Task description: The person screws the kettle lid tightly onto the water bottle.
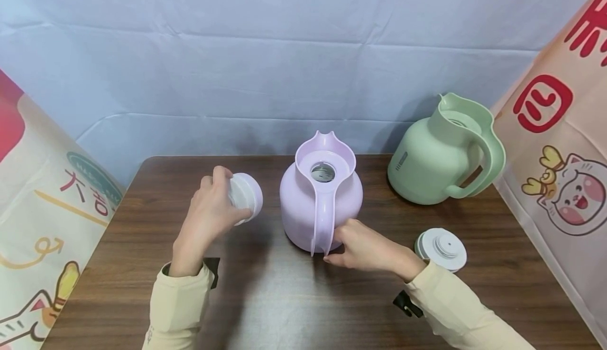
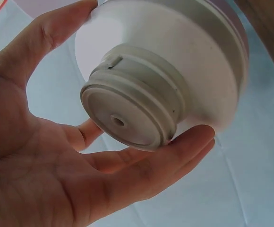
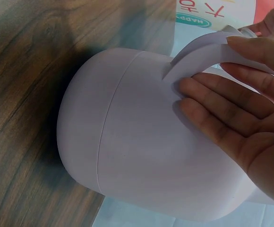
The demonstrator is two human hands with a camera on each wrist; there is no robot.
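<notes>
Left hand [image 1: 208, 214] grips a lid [image 1: 247, 196], apparently midair; right hand [image 1: 364, 246] holds a purple jug [image 1: 295, 214] by its handle [image 1: 324, 218], toward the desk's back edge [image 1: 208, 156].

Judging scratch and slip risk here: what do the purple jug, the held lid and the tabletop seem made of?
Purple jug: probably plastic, satin finish; smooth, evenly coloured, with a fine seam round the body.
Held lid: likely plastic too; whitish underside, softly shiny, with moulded-looking ridges.
Tabletop: brown wood grain with a soft sheen; wood or laminate, can't tell.
</notes>
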